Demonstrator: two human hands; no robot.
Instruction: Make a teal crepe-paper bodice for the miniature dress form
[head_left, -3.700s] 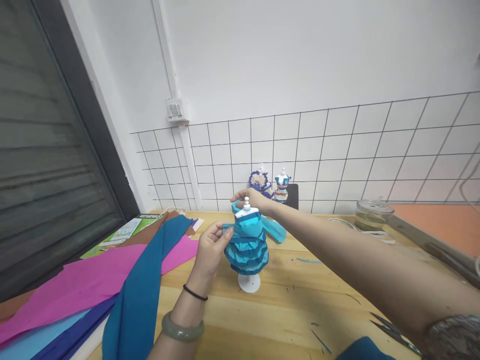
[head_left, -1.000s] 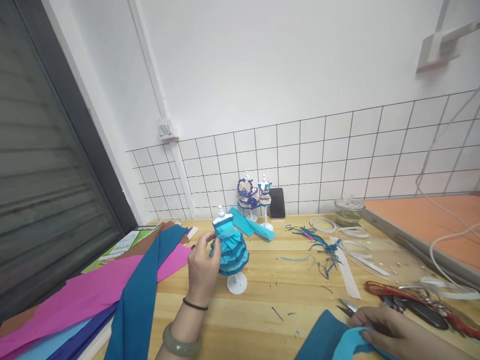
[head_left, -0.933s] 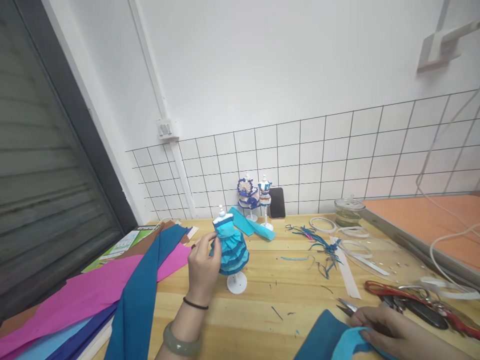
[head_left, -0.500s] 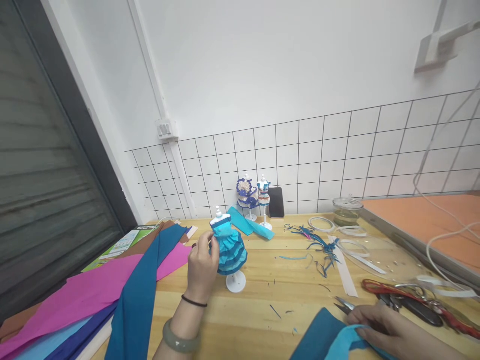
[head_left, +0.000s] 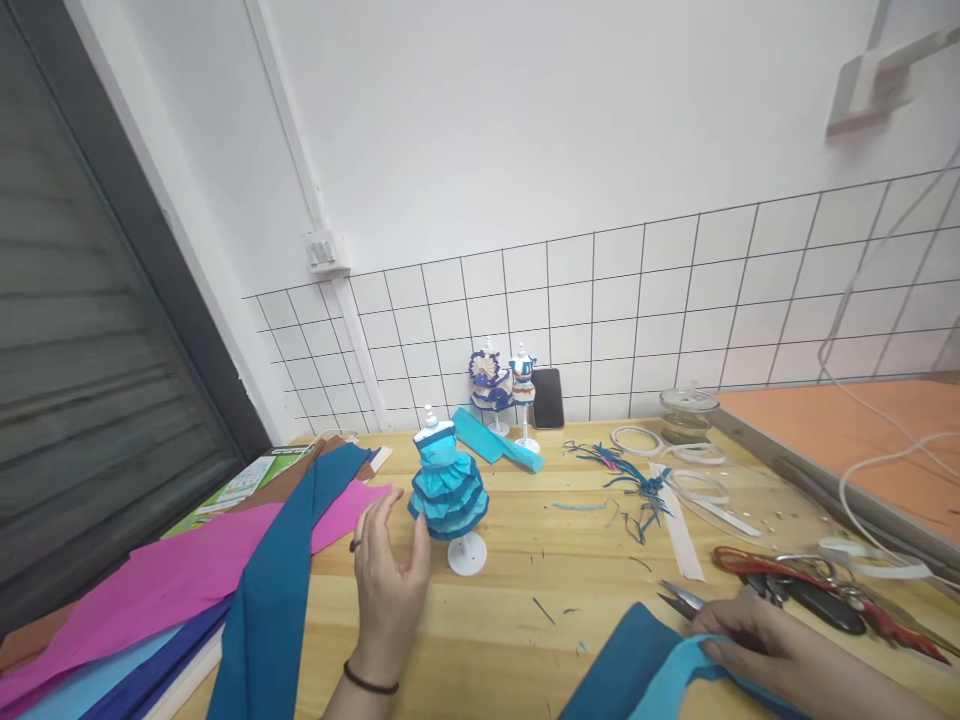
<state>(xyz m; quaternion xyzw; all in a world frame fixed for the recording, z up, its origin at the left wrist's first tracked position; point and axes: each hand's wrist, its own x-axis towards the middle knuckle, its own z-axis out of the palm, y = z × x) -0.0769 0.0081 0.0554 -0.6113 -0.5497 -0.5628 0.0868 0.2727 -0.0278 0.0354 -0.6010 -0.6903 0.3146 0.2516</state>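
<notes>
A small white dress form point(head_left: 433, 430) on a round base stands upright, wearing a turquoise and teal ruffled dress point(head_left: 448, 490). My left hand point(head_left: 390, 565) is just to its left, fingers apart and holding nothing, the thumb close to the skirt's hem. At the lower right my right hand point(head_left: 750, 635) is closed around scissors point(head_left: 684, 598), whose blades point left and stand slightly apart. Strips of teal crepe paper point(head_left: 619, 660) and turquoise crepe paper point(head_left: 675, 680) hang from the same hand. The scissor handles are hidden by my fingers.
Crepe paper sheets point(head_left: 202, 560) are piled at the left. Two more dressed forms point(head_left: 523, 385) and a phone point(head_left: 548, 398) stand by the wall. Paper scraps point(head_left: 637, 485), a lidded glass jar point(head_left: 686, 415) and a red cord with keys point(head_left: 795, 580) lie to the right.
My left hand has let go of the dress's upper side and moved down and left, its fingers spreading. The right hand keeps hold of the scissors and paper. The view has shifted slightly.
</notes>
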